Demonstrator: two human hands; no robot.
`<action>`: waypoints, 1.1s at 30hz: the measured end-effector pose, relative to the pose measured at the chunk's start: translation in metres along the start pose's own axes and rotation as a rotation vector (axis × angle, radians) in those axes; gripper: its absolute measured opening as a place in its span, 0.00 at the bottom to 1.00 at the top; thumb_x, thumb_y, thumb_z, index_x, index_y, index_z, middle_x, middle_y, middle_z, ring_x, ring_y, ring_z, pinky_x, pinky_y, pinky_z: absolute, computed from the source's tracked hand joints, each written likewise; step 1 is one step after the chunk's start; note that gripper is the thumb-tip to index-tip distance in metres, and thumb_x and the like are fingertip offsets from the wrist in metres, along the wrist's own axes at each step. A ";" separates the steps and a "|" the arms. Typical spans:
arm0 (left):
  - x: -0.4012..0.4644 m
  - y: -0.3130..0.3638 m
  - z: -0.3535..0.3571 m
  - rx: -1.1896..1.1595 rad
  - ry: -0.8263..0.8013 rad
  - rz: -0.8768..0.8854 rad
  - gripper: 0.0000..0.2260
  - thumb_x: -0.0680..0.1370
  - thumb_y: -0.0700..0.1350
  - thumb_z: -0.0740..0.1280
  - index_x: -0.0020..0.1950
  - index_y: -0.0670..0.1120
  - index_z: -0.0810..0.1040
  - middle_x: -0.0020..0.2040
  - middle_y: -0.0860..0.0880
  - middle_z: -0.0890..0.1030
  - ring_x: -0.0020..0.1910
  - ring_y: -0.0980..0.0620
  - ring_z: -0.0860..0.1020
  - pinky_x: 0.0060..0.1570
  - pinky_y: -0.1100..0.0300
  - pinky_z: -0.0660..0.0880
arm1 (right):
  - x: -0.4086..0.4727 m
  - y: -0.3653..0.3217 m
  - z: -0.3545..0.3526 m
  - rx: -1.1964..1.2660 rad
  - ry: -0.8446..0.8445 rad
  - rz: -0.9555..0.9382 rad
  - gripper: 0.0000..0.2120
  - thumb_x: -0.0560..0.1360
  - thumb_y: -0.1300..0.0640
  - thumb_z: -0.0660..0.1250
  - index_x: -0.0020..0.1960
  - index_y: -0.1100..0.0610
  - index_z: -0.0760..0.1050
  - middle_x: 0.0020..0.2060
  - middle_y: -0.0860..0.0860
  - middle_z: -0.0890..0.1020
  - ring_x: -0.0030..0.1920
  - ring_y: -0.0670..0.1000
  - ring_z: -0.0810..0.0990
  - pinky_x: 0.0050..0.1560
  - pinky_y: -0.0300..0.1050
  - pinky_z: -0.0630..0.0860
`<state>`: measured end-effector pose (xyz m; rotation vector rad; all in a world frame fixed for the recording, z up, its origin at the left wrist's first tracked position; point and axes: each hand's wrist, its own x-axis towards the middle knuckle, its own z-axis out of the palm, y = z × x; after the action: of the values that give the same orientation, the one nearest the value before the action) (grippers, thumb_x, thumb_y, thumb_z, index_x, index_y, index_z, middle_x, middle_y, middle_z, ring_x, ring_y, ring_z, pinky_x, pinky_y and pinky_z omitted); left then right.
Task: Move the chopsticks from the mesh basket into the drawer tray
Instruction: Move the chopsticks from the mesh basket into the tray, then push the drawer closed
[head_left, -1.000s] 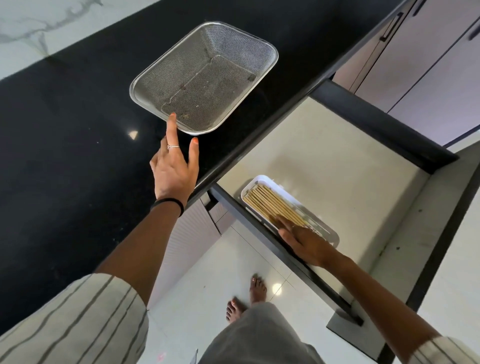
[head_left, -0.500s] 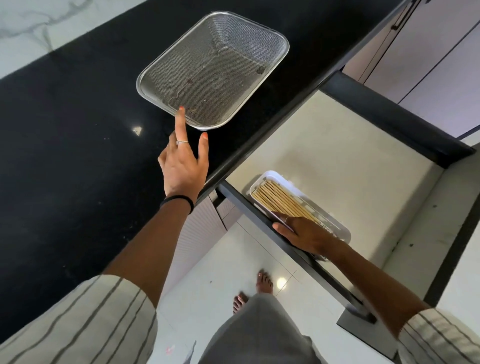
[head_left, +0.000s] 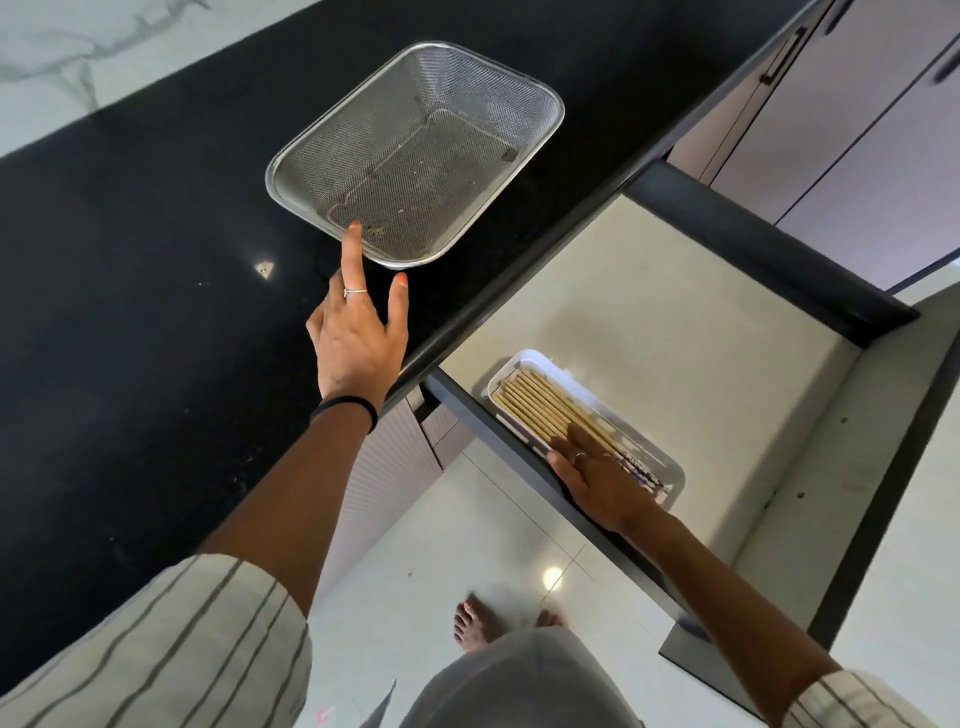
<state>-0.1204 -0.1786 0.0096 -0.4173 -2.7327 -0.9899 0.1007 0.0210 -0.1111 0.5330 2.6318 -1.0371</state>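
The steel mesh basket (head_left: 415, 150) sits on the black counter with nothing in it. My left hand (head_left: 358, 332) is stretched toward it, fingers apart, the fingertip of one finger touching its near rim. In the pulled-out drawer lies the white tray (head_left: 524, 361) with several pale wooden chopsticks (head_left: 540, 408) laid side by side in it. My right hand (head_left: 597, 475) lies flat on the near end of the chopsticks, fingers spread, covering part of them and of the tray.
The black counter (head_left: 156, 312) runs to the left, with a marble wall behind it. The drawer (head_left: 675, 322) has a pale floor and a dark front rail (head_left: 498, 447). Cabinet doors (head_left: 857, 130) stand at the upper right. My bare feet show on the tiled floor below.
My left hand has reached forward until its fingertip meets the basket's rim. My right hand has slid a little further onto the chopsticks in the tray. The view shifted slightly.
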 end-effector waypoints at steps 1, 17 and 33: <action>0.000 0.000 0.000 0.001 0.002 0.004 0.28 0.82 0.58 0.55 0.79 0.56 0.46 0.73 0.45 0.69 0.68 0.43 0.72 0.70 0.42 0.61 | -0.002 -0.001 0.001 0.009 -0.019 -0.012 0.34 0.73 0.33 0.45 0.72 0.48 0.64 0.75 0.48 0.63 0.77 0.50 0.55 0.77 0.51 0.51; -0.008 0.018 -0.011 0.042 -0.064 0.010 0.31 0.82 0.52 0.58 0.81 0.50 0.46 0.75 0.41 0.66 0.67 0.37 0.72 0.68 0.44 0.67 | 0.001 0.013 -0.042 -0.299 -0.298 -0.073 0.34 0.77 0.34 0.44 0.74 0.54 0.60 0.77 0.52 0.55 0.76 0.51 0.55 0.76 0.52 0.54; -0.224 0.188 0.067 0.051 -0.016 -0.247 0.31 0.82 0.56 0.56 0.80 0.48 0.47 0.79 0.44 0.58 0.75 0.42 0.62 0.73 0.44 0.56 | -0.043 0.053 -0.146 -0.404 -0.416 -0.620 0.23 0.80 0.59 0.51 0.75 0.59 0.56 0.58 0.61 0.78 0.44 0.57 0.77 0.40 0.47 0.67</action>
<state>0.1460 -0.0397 0.0062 -0.0791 -2.8667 -0.9727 0.1464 0.1478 -0.0233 -0.5591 2.5424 -0.6168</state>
